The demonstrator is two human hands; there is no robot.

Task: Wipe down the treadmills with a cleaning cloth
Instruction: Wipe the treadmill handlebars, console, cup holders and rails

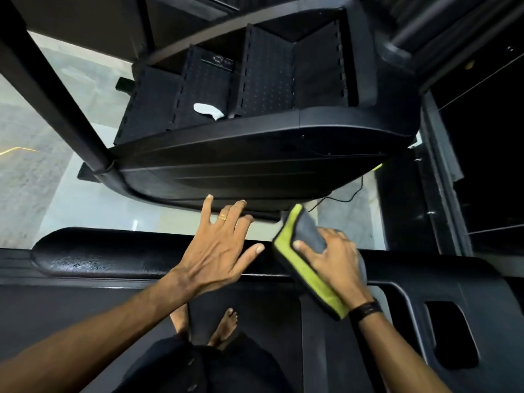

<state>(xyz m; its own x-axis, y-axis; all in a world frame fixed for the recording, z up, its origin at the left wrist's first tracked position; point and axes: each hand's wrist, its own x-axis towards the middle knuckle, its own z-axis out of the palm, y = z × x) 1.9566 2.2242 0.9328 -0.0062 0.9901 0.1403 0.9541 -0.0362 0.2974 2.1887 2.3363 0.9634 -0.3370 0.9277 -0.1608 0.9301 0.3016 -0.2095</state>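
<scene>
I stand on a black treadmill and look down over its front handlebar (113,256) at the machine beyond. My right hand (337,256) holds a folded grey cloth with a yellow-green edge (300,251), thumb over its top, against the handlebar. My left hand (221,248) lies spread with straight fingers on the same bar, its fingertips reaching towards the lower edge of the black housing (241,165) ahead. A gold ring sits on one left finger, and a black band circles my right wrist.
The housing ahead carries several black ribbed steps (263,78) with a crumpled white scrap (208,110) on one. A dark post (56,92) slants down at the left. A thin cable (351,195) hangs by the cloth. My bare feet (224,327) stand on the belt below.
</scene>
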